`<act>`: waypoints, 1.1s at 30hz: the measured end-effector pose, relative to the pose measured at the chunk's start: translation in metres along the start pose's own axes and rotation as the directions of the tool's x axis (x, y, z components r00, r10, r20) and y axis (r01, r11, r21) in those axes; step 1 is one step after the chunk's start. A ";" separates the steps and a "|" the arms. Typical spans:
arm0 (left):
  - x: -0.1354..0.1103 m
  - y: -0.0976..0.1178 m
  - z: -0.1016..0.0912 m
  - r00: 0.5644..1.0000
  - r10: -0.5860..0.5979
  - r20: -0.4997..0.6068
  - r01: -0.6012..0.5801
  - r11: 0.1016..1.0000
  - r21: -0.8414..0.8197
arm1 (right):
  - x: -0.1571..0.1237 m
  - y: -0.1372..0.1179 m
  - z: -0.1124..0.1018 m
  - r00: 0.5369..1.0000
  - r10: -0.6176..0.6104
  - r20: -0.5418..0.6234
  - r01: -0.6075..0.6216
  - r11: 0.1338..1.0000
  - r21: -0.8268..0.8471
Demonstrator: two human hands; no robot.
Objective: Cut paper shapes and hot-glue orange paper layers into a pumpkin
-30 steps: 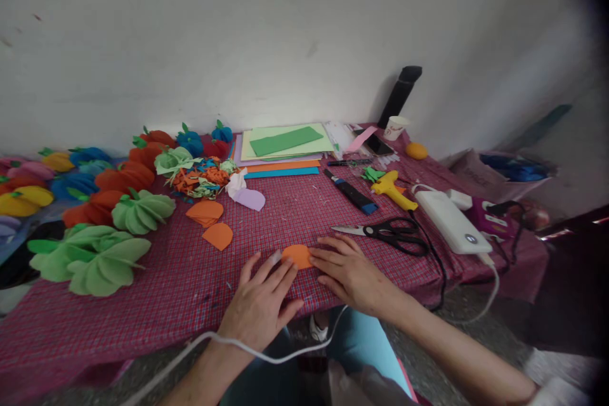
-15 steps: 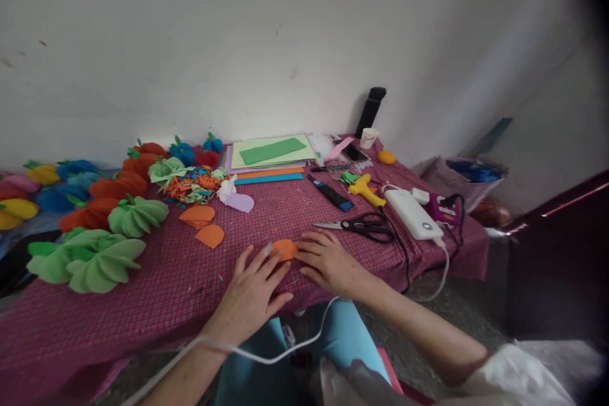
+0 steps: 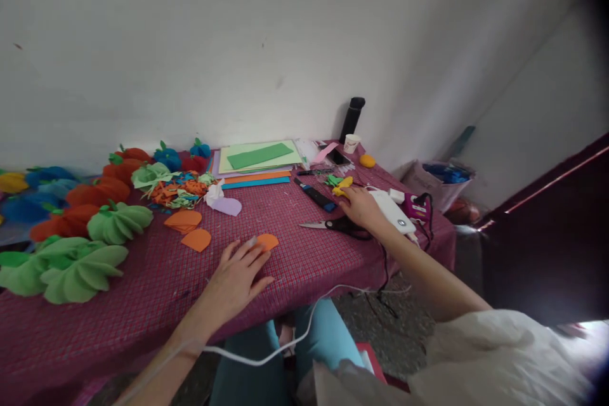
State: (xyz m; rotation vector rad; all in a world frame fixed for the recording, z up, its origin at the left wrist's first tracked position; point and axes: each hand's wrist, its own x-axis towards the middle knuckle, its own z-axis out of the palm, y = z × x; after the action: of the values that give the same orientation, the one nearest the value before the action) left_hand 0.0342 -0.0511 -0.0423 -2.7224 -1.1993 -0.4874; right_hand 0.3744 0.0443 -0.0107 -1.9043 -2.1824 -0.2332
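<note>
Right hand (image 3: 362, 208) at glue gun (image 3: 341, 186)

Two hands are in view: one left hand (image 3: 235, 280), one right hand (image 3: 364, 208). Of orange cutouts, one (image 3: 268, 241) lies at the left hand, one (image 3: 196, 240) farther left, plus an overlapping pile (image 3: 183, 221) too close-packed to count. There is one lilac cutout (image 3: 228, 205), one yellow glue gun (image 3: 342, 186), one pair of scissors (image 3: 339, 224), one cutter (image 3: 316, 195), one pen (image 3: 314, 172), one phone (image 3: 339, 157), one paper cup (image 3: 351, 144), one black bottle (image 3: 352, 120) and one white power bank (image 3: 392, 211). Three pale green paper ornaments (image 3: 120, 222) stand near left, with at least four orange-red ornaments (image 3: 101, 191) beyond.
</note>
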 end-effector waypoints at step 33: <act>0.028 -0.006 -0.011 0.962 -0.206 0.180 0.201 0.979 0.043 | 0.047 0.032 0.021 0.932 0.329 0.152 -0.343 0.936 0.080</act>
State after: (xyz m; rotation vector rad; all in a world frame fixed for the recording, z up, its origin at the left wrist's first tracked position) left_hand 0.0447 -0.0297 -0.0222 -2.6853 -1.5308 -0.2438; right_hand 0.3991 0.0991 -0.0188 -2.2468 -1.8572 0.0747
